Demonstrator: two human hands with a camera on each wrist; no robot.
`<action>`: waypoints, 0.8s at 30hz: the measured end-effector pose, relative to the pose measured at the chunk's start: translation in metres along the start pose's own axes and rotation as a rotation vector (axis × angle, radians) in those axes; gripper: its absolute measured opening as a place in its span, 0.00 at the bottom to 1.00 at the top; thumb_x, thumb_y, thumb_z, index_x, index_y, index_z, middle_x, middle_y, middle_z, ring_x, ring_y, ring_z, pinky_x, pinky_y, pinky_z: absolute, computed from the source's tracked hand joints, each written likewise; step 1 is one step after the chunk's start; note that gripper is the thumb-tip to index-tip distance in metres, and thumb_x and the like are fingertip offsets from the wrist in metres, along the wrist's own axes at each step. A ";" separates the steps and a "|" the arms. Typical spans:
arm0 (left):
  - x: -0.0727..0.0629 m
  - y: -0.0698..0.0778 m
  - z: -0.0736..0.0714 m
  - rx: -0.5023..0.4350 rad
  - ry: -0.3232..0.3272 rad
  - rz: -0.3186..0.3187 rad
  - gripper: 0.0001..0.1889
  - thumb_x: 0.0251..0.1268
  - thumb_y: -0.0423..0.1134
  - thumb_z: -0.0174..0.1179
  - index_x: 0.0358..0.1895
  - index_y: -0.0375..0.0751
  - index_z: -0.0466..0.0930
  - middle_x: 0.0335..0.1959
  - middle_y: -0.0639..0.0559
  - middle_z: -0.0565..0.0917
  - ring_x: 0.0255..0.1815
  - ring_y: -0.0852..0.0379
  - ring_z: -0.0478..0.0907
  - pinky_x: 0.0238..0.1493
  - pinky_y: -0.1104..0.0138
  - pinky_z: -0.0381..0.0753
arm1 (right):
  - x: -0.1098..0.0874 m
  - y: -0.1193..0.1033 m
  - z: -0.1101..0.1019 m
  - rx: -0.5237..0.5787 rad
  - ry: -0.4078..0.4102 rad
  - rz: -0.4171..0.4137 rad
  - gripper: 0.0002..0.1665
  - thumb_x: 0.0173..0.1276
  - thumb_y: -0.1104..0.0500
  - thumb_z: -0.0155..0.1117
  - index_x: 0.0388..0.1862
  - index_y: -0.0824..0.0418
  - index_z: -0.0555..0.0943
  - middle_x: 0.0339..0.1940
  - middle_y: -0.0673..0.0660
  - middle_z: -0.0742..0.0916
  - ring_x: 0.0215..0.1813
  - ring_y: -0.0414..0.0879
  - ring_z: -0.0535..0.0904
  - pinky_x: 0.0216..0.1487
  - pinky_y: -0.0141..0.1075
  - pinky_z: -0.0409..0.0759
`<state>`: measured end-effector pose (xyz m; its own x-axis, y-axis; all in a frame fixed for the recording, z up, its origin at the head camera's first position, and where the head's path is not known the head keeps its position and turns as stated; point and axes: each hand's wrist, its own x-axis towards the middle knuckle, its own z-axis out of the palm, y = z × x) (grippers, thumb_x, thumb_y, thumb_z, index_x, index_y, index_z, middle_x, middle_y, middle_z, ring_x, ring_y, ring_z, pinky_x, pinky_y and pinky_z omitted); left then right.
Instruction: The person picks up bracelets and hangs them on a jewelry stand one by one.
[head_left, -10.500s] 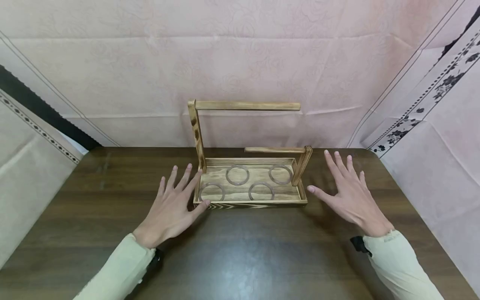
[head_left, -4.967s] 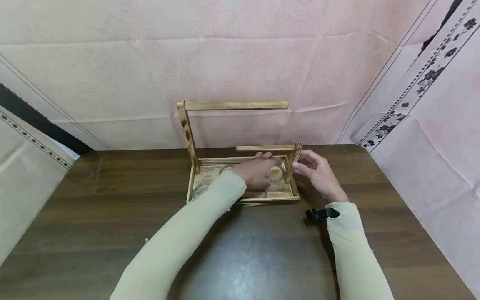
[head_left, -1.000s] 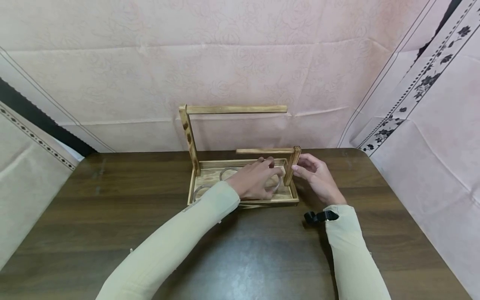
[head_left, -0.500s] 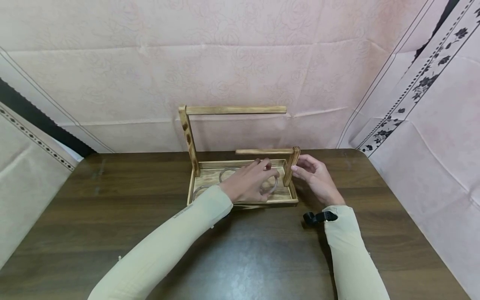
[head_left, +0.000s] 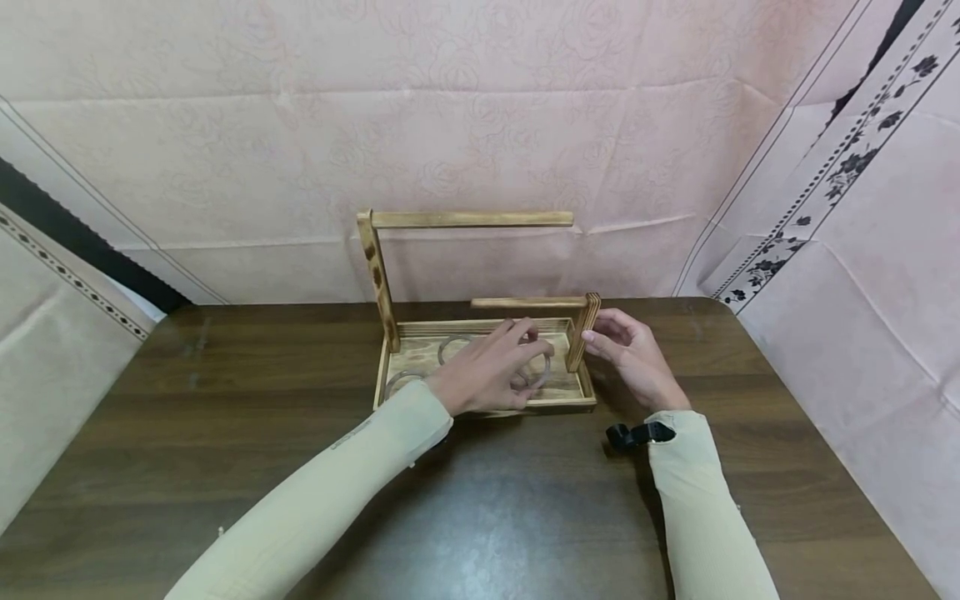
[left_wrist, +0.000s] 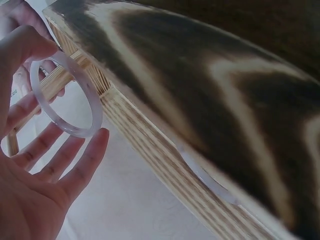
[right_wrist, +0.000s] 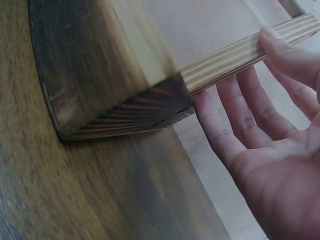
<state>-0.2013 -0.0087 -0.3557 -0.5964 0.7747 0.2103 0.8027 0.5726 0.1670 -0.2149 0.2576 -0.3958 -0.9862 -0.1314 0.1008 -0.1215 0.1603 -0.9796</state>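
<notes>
As left hand (head_left: 487, 367) holds ring (left_wrist: 96, 103) | lower bar (head_left: 528, 302): axis level, pointing left

Over the feed I see a yellowish tray (left_wrist: 200, 85) with dark burnt streaks, a milky ring (left_wrist: 95, 106), brown-grained table (head_left: 480, 508), cream sleeves (head_left: 330, 492), pale pink cloth (head_left: 465, 150) with black flowers

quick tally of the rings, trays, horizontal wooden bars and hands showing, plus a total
Hands: 2 (left hand, right hand)
Rings: 3 visible; the left hand may hide more
Trays: 1
Horizontal wooden bars: 2
Total: 8 visible
</notes>
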 end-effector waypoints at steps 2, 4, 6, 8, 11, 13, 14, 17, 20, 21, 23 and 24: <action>-0.003 -0.001 0.000 0.000 0.016 0.000 0.29 0.55 0.43 0.71 0.63 0.56 0.75 0.65 0.51 0.72 0.61 0.52 0.73 0.43 0.67 0.84 | 0.000 0.000 0.001 0.001 -0.001 0.001 0.23 0.73 0.54 0.67 0.62 0.62 0.75 0.54 0.52 0.83 0.53 0.37 0.84 0.57 0.33 0.85; -0.006 -0.001 -0.001 -0.002 0.035 0.000 0.28 0.55 0.42 0.71 0.62 0.57 0.76 0.64 0.52 0.72 0.61 0.52 0.72 0.43 0.67 0.84 | 0.000 -0.001 0.001 0.003 -0.002 0.002 0.23 0.73 0.54 0.67 0.62 0.61 0.76 0.54 0.51 0.83 0.53 0.37 0.84 0.57 0.33 0.85; -0.008 -0.002 -0.001 -0.005 0.051 -0.002 0.28 0.55 0.43 0.71 0.62 0.57 0.76 0.64 0.52 0.72 0.61 0.51 0.72 0.42 0.67 0.83 | 0.000 -0.001 0.001 0.011 -0.001 0.000 0.22 0.73 0.55 0.67 0.61 0.61 0.76 0.53 0.51 0.83 0.53 0.37 0.84 0.57 0.33 0.86; -0.011 -0.004 -0.001 -0.005 0.064 -0.003 0.28 0.55 0.43 0.71 0.62 0.57 0.75 0.64 0.50 0.73 0.61 0.50 0.73 0.42 0.66 0.83 | 0.000 -0.001 0.001 0.012 0.000 0.001 0.21 0.73 0.55 0.67 0.60 0.60 0.76 0.53 0.51 0.83 0.53 0.37 0.84 0.56 0.32 0.86; -0.013 -0.004 -0.002 0.003 0.076 -0.008 0.29 0.55 0.44 0.71 0.63 0.57 0.75 0.66 0.49 0.72 0.61 0.49 0.73 0.41 0.65 0.84 | -0.001 -0.001 0.001 0.014 0.002 0.002 0.20 0.73 0.55 0.67 0.60 0.60 0.77 0.53 0.51 0.83 0.53 0.37 0.84 0.55 0.31 0.86; -0.015 -0.004 -0.002 0.006 0.088 -0.010 0.30 0.54 0.44 0.72 0.63 0.57 0.75 0.66 0.49 0.73 0.60 0.50 0.73 0.42 0.65 0.84 | -0.001 -0.002 0.001 0.012 0.001 0.005 0.21 0.73 0.55 0.67 0.60 0.60 0.76 0.53 0.51 0.83 0.53 0.38 0.84 0.55 0.31 0.86; -0.016 -0.004 -0.003 0.007 0.093 -0.011 0.31 0.54 0.44 0.72 0.64 0.57 0.75 0.66 0.49 0.73 0.60 0.50 0.73 0.42 0.65 0.84 | -0.001 -0.001 0.001 0.015 0.001 0.004 0.21 0.73 0.55 0.67 0.60 0.60 0.76 0.53 0.50 0.83 0.53 0.37 0.84 0.56 0.32 0.86; -0.019 -0.004 -0.004 0.011 0.115 -0.014 0.31 0.53 0.44 0.73 0.64 0.56 0.75 0.65 0.50 0.73 0.58 0.51 0.73 0.42 0.66 0.82 | -0.001 -0.001 0.002 0.025 0.000 -0.001 0.20 0.73 0.56 0.68 0.60 0.60 0.77 0.53 0.50 0.83 0.53 0.37 0.84 0.56 0.33 0.86; -0.021 -0.004 -0.004 0.020 0.137 -0.025 0.31 0.52 0.43 0.71 0.63 0.57 0.76 0.63 0.52 0.73 0.58 0.54 0.72 0.38 0.67 0.81 | -0.001 0.000 0.002 0.029 0.007 -0.005 0.19 0.73 0.56 0.68 0.58 0.59 0.77 0.52 0.50 0.83 0.52 0.37 0.84 0.55 0.32 0.86; -0.022 -0.004 -0.004 0.020 0.145 -0.030 0.30 0.53 0.43 0.71 0.63 0.57 0.76 0.63 0.52 0.73 0.57 0.54 0.72 0.36 0.68 0.80 | 0.000 0.001 0.002 0.031 0.009 -0.006 0.18 0.73 0.56 0.68 0.58 0.59 0.77 0.52 0.50 0.83 0.52 0.37 0.84 0.55 0.31 0.86; -0.023 -0.004 -0.004 0.021 0.156 -0.038 0.29 0.53 0.43 0.70 0.62 0.58 0.76 0.63 0.53 0.73 0.57 0.55 0.71 0.33 0.68 0.79 | 0.000 0.001 0.002 0.036 0.013 -0.006 0.18 0.73 0.57 0.68 0.57 0.59 0.78 0.52 0.50 0.83 0.52 0.37 0.84 0.54 0.30 0.86; -0.024 -0.004 -0.004 0.017 0.162 -0.041 0.29 0.54 0.43 0.70 0.62 0.58 0.76 0.63 0.53 0.73 0.56 0.55 0.71 0.32 0.69 0.78 | 0.000 0.001 0.002 0.039 0.013 -0.006 0.18 0.73 0.57 0.68 0.57 0.59 0.78 0.52 0.50 0.83 0.52 0.37 0.84 0.54 0.30 0.86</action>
<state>-0.1900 -0.0302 -0.3577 -0.6208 0.6981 0.3566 0.7771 0.6081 0.1623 -0.2146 0.2557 -0.3972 -0.9869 -0.1192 0.1083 -0.1228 0.1217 -0.9849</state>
